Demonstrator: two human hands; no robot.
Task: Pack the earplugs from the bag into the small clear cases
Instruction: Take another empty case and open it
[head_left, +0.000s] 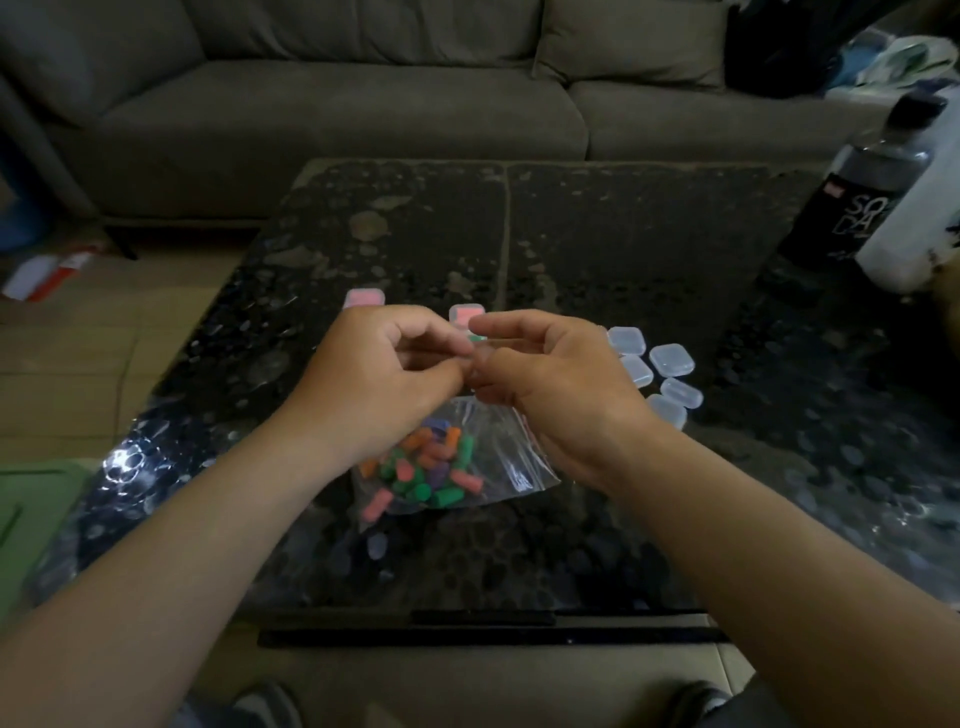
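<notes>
A clear zip bag (519, 462) lies on the dark table (623, 234), holding several earplugs (431, 467) in green, orange, pink and purple. Just above the bag's mouth my left hand (384, 374) and my right hand (545, 384) meet fingertip to fingertip. Both pinch a small clear case (477, 340) with a hint of green in it; my fingers hide most of it. Behind my hands sit two closed cases with pink earplugs, one far left (364, 298) and one at the middle (466, 313). Several empty clear cases (672, 359) lie to the right of my right hand.
A small clear piece (377, 545) lies on the table in front of the bag. A dark bottle (862, 187) and a white container (914, 228) stand at the table's far right. A grey sofa (363, 104) runs behind the table. A green mat (31, 514) lies on the floor at left.
</notes>
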